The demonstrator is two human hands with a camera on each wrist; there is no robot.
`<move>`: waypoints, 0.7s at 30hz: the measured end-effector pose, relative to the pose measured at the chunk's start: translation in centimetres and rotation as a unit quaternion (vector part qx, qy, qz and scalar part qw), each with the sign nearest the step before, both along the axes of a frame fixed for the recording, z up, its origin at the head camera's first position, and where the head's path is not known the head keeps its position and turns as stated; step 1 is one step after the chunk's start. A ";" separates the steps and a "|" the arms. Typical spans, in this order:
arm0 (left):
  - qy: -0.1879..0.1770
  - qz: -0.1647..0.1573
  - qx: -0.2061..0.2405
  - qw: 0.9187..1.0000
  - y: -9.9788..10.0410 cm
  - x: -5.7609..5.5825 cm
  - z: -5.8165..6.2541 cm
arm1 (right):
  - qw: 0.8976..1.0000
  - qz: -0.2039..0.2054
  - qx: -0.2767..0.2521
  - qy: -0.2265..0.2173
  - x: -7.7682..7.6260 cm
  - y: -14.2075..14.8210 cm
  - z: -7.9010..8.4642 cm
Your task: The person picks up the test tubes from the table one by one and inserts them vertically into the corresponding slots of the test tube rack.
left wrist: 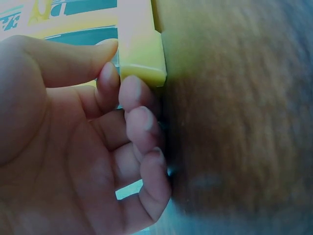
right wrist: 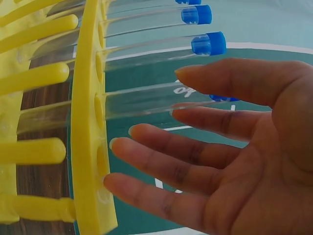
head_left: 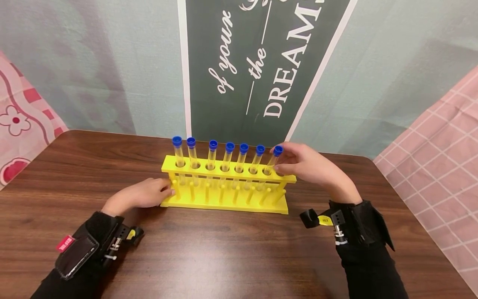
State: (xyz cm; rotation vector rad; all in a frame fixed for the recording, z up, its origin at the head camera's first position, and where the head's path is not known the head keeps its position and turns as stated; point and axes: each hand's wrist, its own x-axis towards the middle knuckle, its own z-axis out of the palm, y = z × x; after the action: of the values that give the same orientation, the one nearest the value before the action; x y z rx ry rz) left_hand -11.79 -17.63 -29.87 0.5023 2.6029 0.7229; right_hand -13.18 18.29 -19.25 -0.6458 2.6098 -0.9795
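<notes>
A yellow test tube rack stands on the table, holding a row of clear test tubes with blue caps. At its left end my left hand grips the rack's base, thumb and curled fingers at the yellow end in the left wrist view. My right hand is at the opposite end, around the rightmost test tube. Its thumb and loosely extended fingers lie on either side of that tube with a gap between them. The end hole beside this tube has no tube in it.
Yellow pegs rise along the front of the rack's base. Brown wooden table surrounds the rack. Behind it hangs a grey-green cloth with lettering, and pink cloths border the sides.
</notes>
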 end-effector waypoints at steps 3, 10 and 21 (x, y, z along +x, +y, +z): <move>0.003 0.000 0.000 1.000 0.0 0.0 0.1 | 1.000 0.004 0.014 0.021 0.4 0.4 0.1; 0.013 -0.003 -0.002 1.000 0.0 0.1 0.2 | 0.999 -0.006 0.022 0.048 1.1 1.7 -0.2; 0.008 0.000 0.000 1.000 0.0 0.0 0.1 | 0.996 -0.049 0.029 0.063 2.4 3.2 -1.2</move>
State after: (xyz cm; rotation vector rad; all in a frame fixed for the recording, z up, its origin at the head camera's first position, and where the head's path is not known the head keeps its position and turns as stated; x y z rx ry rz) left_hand -11.74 -17.59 -29.73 0.5098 2.6178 0.7209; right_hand -10.83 21.53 -20.43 -0.5879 2.7920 -0.9153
